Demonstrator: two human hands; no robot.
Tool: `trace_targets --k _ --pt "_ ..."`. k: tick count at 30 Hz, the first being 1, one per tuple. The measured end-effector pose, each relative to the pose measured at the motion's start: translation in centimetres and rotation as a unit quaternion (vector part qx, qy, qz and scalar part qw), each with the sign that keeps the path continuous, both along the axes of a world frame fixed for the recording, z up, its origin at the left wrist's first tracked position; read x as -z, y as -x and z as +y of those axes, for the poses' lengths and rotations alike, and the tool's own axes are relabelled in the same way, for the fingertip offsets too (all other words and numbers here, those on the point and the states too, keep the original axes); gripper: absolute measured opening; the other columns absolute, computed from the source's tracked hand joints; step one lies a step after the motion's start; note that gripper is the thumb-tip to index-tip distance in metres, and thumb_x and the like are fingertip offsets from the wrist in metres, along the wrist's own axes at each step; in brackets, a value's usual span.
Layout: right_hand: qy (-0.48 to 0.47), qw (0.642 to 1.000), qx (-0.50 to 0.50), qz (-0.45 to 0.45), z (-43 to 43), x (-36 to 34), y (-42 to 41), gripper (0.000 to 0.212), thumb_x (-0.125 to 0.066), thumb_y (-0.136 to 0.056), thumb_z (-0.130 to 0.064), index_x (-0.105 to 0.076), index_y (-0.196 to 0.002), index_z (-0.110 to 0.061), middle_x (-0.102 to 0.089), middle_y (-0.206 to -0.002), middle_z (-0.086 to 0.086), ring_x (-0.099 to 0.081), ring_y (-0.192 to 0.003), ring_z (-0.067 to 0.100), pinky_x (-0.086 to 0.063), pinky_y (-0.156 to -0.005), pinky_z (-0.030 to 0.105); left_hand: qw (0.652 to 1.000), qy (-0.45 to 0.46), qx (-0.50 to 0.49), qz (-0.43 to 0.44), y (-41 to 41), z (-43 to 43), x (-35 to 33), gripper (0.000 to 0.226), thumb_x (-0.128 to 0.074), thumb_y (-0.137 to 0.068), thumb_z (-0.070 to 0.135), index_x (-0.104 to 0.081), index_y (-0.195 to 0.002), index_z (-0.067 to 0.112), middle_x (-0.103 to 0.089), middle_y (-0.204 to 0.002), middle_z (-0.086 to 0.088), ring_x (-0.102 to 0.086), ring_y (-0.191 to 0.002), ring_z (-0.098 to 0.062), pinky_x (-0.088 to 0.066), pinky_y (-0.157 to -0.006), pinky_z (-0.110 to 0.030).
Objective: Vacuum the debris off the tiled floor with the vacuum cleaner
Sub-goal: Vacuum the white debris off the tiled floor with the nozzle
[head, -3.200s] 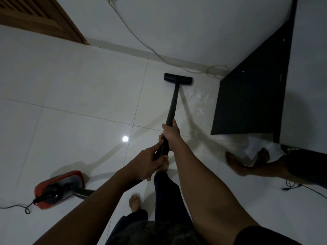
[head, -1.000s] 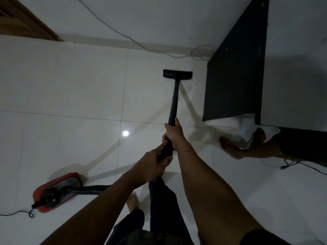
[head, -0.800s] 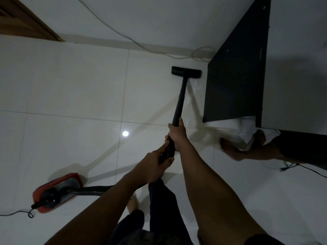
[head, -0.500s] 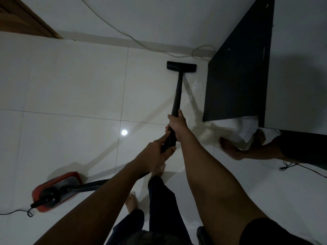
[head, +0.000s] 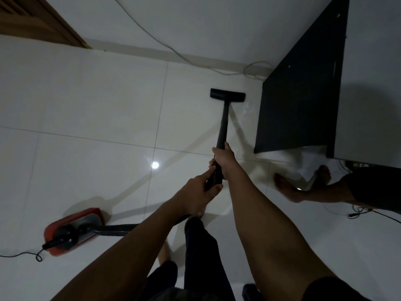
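Gripping the black wand [head: 223,124] with both hands, the person is working mid-sweep: left hand [head: 195,189] curling round the ribbed lower grip, right hand [head: 223,158] wrapping the tube just above it. The red vacuum cleaner [head: 71,227] is sitting on the tiled floor [head: 86,94] off to the left, its hose [head: 117,228] trailing in. Farther out, the flat nozzle [head: 227,98] is lying flush on the tile, with pale debris [head: 248,107] showing just beside its right end, near the foot of the dark cabinet [head: 299,101]. The next pass is likely calling for swinging the nozzle right over those flecks without knocking the cabinet edge.
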State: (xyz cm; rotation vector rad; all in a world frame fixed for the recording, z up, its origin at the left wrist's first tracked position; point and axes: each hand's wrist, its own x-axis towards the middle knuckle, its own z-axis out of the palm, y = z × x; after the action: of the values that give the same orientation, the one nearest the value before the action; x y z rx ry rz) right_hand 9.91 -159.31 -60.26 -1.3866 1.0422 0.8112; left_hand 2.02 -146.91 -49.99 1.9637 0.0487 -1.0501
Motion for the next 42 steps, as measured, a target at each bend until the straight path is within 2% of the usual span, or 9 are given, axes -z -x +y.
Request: trace_targets --k 6,9,15,22,24,27,31,39,42 --pt "0.004 1.0 0.0 -0.015 0.3 0.9 -2.4 0.063 -0.053 -0.107 -0.019 -0.026 -0.162 -0.032 -0.054 -0.085 0.008 -0.055 -0.057 0.016 -0.047 -0.041 0.023 1.0 -0.024 0.013 0.0 -2.5 -0.1 0.6 0.066 -0.048 -0.102 0.037 -0.016 -0.158 0.024 -0.069 -0.091 -0.01 -0.055 -0.046 -0.003 -0.057 -0.067 -0.038" --pt "0.007 1.0 0.004 -0.024 0.7 1.2 -2.5 0.064 -0.053 -0.107 -0.018 -0.025 -0.162 -0.032 -0.054 -0.089 0.007 -0.055 -0.056 0.015 -0.049 -0.045 0.026 1.0 -0.015 0.005 0.001 -2.5 0.1 0.8 0.066 -0.048 -0.103 0.036 -0.016 -0.159 0.024 -0.065 -0.084 -0.005 -0.054 -0.045 -0.003 -0.056 -0.066 -0.039" --pt "0.004 0.999 0.026 -0.031 2.2 -0.2 0.8 0.065 -0.053 -0.106 -0.018 -0.025 -0.161 -0.038 -0.052 -0.083 0.006 -0.052 -0.053 0.016 -0.045 -0.041 0.024 1.0 -0.004 0.009 0.0 1.0 1.9 -0.3 0.068 -0.048 -0.103 0.035 -0.011 -0.159 0.024 -0.066 -0.086 -0.004 -0.056 -0.043 0.005 -0.049 -0.053 -0.017" --pt "-0.004 0.997 0.067 -0.044 6.2 -2.9 8.5 0.068 -0.054 -0.106 -0.02 -0.022 -0.162 -0.042 -0.053 -0.088 0.007 -0.054 -0.056 0.017 -0.047 -0.042 0.024 0.999 0.018 0.026 -0.002 7.9 6.2 -3.9 0.064 -0.049 -0.103 0.029 -0.015 -0.158 0.027 -0.058 -0.068 0.007 -0.056 -0.043 0.001 -0.046 -0.048 -0.013" --pt "0.0 0.996 0.068 -0.051 7.4 -3.8 11.3 0.066 -0.054 -0.106 -0.019 -0.024 -0.162 -0.038 -0.052 -0.088 0.007 -0.055 -0.055 0.017 -0.047 -0.043 0.025 0.999 0.017 0.026 -0.006 10.5 7.7 -4.7 0.064 -0.048 -0.103 0.031 -0.015 -0.158 0.028 -0.059 -0.068 0.006 -0.059 -0.047 -0.005 -0.049 -0.048 -0.017" --pt "0.013 0.996 0.071 -0.06 9.4 -4.9 16.2 0.066 -0.053 -0.106 -0.018 -0.024 -0.162 -0.034 -0.055 -0.098 0.01 -0.055 -0.056 0.017 -0.048 -0.043 0.025 0.999 0.029 0.024 0.011 15.3 10.0 -6.1 0.064 -0.05 -0.102 0.032 -0.016 -0.157 0.032 -0.061 -0.071 0.001 -0.065 -0.057 -0.031 -0.057 -0.05 -0.033" --pt "0.016 0.996 0.071 -0.061 12.4 -6.3 24.2 0.067 -0.053 -0.106 -0.018 -0.022 -0.163 -0.031 -0.057 -0.107 0.013 -0.057 -0.06 0.018 -0.05 -0.046 0.027 0.998 0.043 0.053 0.01 23.0 13.6 -8.4 0.066 -0.051 -0.101 0.034 -0.016 -0.156 0.034 -0.06 -0.071 0.006 -0.067 -0.07 -0.043 -0.06 -0.059 -0.048" --pt "0.021 0.995 0.096 -0.006 16.9 -6.3 38.7 0.063 -0.054 -0.105 -0.018 -0.027 -0.161 -0.027 -0.06 -0.093 0.012 -0.059 -0.06 0.019 -0.051 -0.052 0.032 0.993 0.057 0.099 0.032 35.1 18.9 -9.4 0.055 -0.052 -0.098 0.042 -0.034 -0.149 0.037 -0.067 -0.076 0.0 -0.068 -0.076 -0.042 -0.059 -0.071 -0.053" --pt "0.028 0.995 0.094 0.007 16.4 -6.2 42.3 0.057 -0.054 -0.104 -0.018 -0.034 -0.158 -0.024 -0.059 -0.087 0.011 -0.059 -0.056 0.018 -0.049 -0.049 0.03 0.99 0.067 0.112 0.048 37.7 19.0 -9.3 0.044 -0.052 -0.098 0.041 -0.045 -0.14 0.031 -0.067 -0.071 -0.003 -0.067 -0.06 -0.037 -0.058 -0.066 -0.048"
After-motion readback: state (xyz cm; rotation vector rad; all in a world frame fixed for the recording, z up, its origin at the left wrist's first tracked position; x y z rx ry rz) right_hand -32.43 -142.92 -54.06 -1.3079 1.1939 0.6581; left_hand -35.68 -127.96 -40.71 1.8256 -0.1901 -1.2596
